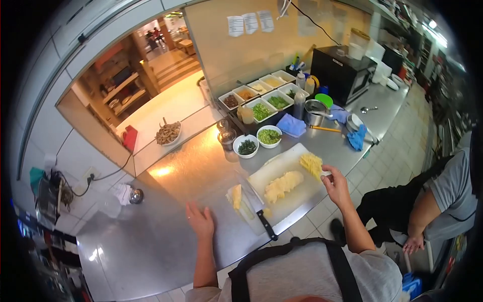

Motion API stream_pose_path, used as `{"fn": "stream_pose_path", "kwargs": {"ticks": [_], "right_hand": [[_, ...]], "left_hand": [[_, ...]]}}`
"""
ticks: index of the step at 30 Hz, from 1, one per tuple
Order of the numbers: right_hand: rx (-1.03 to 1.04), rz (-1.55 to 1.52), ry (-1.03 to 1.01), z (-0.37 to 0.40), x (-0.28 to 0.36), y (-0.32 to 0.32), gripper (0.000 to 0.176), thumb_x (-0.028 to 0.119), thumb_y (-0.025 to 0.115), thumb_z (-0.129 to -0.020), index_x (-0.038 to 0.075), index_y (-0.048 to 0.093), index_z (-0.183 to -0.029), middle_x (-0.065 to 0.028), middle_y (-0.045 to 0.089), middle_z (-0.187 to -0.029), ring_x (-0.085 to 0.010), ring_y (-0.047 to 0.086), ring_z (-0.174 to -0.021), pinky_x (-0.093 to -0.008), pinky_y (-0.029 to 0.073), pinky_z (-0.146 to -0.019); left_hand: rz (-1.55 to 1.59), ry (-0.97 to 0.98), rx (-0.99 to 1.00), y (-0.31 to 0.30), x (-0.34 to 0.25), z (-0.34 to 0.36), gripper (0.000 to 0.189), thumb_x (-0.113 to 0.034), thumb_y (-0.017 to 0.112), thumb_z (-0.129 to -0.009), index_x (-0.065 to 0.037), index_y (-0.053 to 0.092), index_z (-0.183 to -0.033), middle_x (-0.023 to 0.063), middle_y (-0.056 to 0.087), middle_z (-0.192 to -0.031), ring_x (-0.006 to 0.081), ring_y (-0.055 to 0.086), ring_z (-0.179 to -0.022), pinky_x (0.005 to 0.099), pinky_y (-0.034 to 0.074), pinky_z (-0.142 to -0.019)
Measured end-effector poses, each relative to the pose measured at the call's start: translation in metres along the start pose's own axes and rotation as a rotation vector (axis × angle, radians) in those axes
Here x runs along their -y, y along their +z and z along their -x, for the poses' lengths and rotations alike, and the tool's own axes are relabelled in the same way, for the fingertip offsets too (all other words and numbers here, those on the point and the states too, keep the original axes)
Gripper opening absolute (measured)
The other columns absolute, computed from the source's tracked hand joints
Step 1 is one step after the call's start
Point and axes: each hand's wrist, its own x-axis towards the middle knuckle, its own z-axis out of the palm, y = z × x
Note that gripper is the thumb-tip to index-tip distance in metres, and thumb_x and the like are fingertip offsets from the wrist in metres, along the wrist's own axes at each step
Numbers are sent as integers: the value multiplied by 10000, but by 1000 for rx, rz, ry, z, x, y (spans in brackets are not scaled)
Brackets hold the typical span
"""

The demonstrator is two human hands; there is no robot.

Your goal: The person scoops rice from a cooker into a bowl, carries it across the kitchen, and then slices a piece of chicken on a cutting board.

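My left hand rests flat on the steel counter, fingers apart, holding nothing. To its right lies a knife, black handle toward me, blade beside a yellow piece of food. My right hand is at the right edge of the white cutting board, fingertips pinched on a small pale piece next to a pile of yellow strips. A heap of pale cut food lies in the board's middle.
Two white bowls of greens stand behind the board, then a rack of ingredient trays, bottles, a metal pot and a black oven. Blue cloths lie nearby. Another person crouches at the right.
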Motion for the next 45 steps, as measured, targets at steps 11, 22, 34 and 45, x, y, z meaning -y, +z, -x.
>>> {"fn": "stream_pose_path", "kwargs": {"ticks": [11,22,34,45], "right_hand": [[401,74,-544,-170,67,18,261,144,613,-831,47,605,-1074,-137,587,-1069,-290,616,-883,-371,500,-772],[267,591,-637,-466,9,10,426,245,649,-799,19,579,-1153,-194,581,-1105,-358,559,-1054,-421,449,-916],[4,-499,-117,-730,-18,88,848,452,694,-740,-47,392,-1355,-228,536,-1249,-281,572,-1062,-364,470,-849],[231,-708,-17,-761,33,82,512,379,697,-786,116,557,-1203,-39,615,-1014,-188,562,-864,-389,393,-803]], "left_hand": [[141,-164,-218,41,-24,24,539,-158,534,-873,31,361,-1348,269,292,-1411,413,314,-1294,446,260,-1078],[-130,-276,-323,43,-41,52,483,-148,511,-885,36,392,-1316,263,327,-1380,415,356,-1260,444,308,-1050],[-340,-564,-361,78,-107,90,488,-126,501,-881,19,376,-1331,272,328,-1379,433,340,-1268,460,303,-1054],[-421,-575,-321,78,-101,91,539,-117,509,-870,6,333,-1365,264,318,-1396,437,334,-1270,473,272,-1073]]}}
